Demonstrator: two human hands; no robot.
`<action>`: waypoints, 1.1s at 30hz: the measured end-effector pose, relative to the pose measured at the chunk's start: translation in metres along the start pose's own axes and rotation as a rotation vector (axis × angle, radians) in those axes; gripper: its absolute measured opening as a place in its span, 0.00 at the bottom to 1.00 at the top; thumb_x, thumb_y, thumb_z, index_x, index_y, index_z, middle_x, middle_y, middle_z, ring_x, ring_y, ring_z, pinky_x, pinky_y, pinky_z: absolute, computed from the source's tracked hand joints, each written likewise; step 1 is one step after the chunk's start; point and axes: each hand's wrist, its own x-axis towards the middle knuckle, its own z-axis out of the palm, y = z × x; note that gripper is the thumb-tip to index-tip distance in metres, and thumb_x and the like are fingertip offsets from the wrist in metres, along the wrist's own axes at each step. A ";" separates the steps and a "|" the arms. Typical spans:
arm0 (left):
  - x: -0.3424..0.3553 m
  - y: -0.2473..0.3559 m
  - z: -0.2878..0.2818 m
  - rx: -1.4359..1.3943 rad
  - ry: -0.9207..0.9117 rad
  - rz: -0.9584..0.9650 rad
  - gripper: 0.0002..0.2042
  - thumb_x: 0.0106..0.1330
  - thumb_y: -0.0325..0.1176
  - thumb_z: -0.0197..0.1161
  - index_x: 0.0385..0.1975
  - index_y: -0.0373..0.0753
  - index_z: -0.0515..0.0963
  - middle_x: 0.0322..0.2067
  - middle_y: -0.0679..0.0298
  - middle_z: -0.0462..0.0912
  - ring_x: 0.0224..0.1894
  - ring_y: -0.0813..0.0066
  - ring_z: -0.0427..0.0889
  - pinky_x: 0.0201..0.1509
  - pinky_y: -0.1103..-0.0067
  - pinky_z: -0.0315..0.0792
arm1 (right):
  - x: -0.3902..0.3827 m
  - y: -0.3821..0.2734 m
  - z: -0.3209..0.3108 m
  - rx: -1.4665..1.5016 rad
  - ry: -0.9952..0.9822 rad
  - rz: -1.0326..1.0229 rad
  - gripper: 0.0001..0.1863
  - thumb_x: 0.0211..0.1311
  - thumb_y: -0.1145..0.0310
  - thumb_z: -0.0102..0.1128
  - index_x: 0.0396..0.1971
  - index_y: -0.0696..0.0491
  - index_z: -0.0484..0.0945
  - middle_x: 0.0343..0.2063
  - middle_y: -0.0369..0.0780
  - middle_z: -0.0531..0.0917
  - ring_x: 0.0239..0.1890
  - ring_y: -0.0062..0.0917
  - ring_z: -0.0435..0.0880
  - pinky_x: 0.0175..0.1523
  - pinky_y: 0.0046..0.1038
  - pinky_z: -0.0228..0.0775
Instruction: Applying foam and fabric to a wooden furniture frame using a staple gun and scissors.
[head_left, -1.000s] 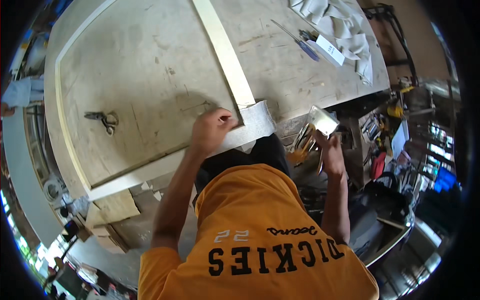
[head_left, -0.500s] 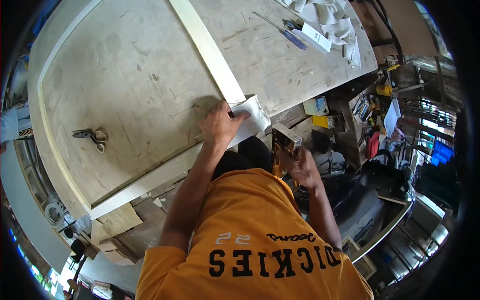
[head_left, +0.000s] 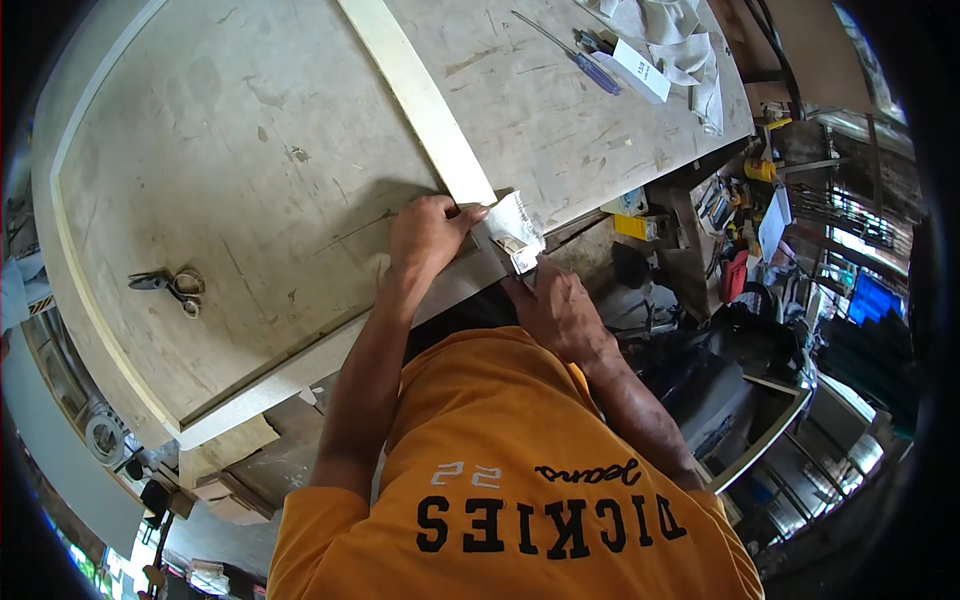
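Note:
My left hand presses its thumb and bent fingers on a white mesh-like patch where a pale wooden strip meets the frame's near bar. My right hand grips a metal staple gun, mostly hidden by the hand, with its head on the patch. The frame lies on a worn pale worktable. Black-handled scissors lie inside the frame at the left.
At the back right are a screwdriver, a white box and crumpled white cloth. Below the table's right edge sit a yellow box, a red object and assorted clutter. A pale board stands at the far left.
My right hand has brought the staple gun up and leftward from beside the table onto the patch. My left thumb has come to press on the patch.

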 end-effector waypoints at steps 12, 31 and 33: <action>0.006 0.007 -0.017 -0.108 -0.149 -0.078 0.19 0.67 0.46 0.67 0.28 0.33 0.86 0.13 0.63 0.77 0.14 0.74 0.66 0.21 0.73 0.63 | 0.033 -0.030 0.006 -0.081 -0.069 0.160 0.18 0.64 0.62 0.61 0.31 0.66 0.78 0.23 0.55 0.83 0.23 0.46 0.81 0.31 0.41 0.73; 0.008 -0.002 -0.012 -0.026 -0.061 0.080 0.23 0.73 0.46 0.59 0.25 0.29 0.80 0.22 0.48 0.84 0.18 0.52 0.77 0.26 0.65 0.72 | 0.014 -0.011 -0.007 0.097 -0.064 0.099 0.16 0.66 0.63 0.61 0.32 0.65 0.79 0.22 0.51 0.83 0.21 0.38 0.79 0.30 0.39 0.71; 0.008 -0.002 -0.011 -0.021 -0.060 0.072 0.24 0.73 0.46 0.59 0.25 0.28 0.80 0.22 0.48 0.83 0.18 0.52 0.77 0.26 0.64 0.72 | 0.019 -0.014 -0.011 0.029 -0.081 0.148 0.17 0.67 0.62 0.60 0.33 0.65 0.80 0.22 0.51 0.84 0.21 0.39 0.79 0.30 0.39 0.71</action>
